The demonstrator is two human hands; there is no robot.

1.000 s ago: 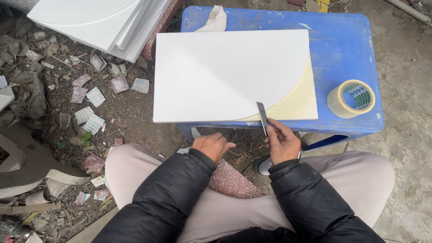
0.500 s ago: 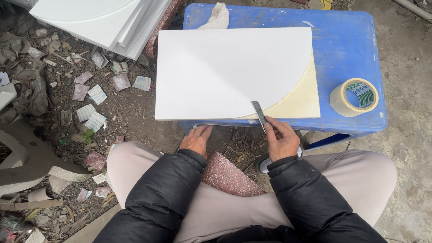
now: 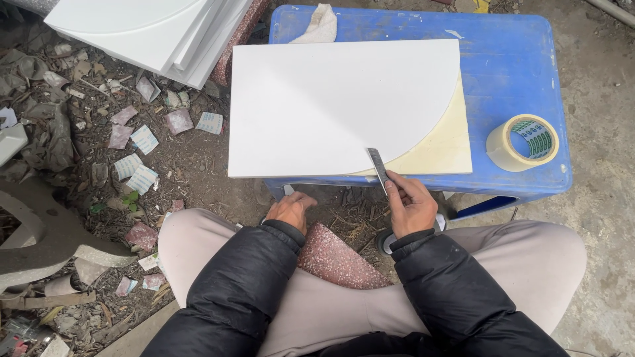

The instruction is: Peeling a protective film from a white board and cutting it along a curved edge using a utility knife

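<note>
Smooth white board with a curved cut, on a blue plastic surface.
Left hand (image 3: 291, 209) hangs loosely curled, empty, below the surface's (image 3: 516, 73) near edge; flat white rectangular board (image 3: 331, 106) spans it; right hand's (image 3: 411, 205) grip pinches a thin metal blade (image 3: 378, 165) at the board's near edge; tan tape roll (image 3: 522, 142) near the right edge.

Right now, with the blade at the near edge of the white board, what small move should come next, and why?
Probably bring the left hand up onto the white rectangular board to steady it. The right hand holds the thin metal blade with its tip on the curved cut line, while the left hand sits below the blue plastic table, touching nothing on it.
</note>
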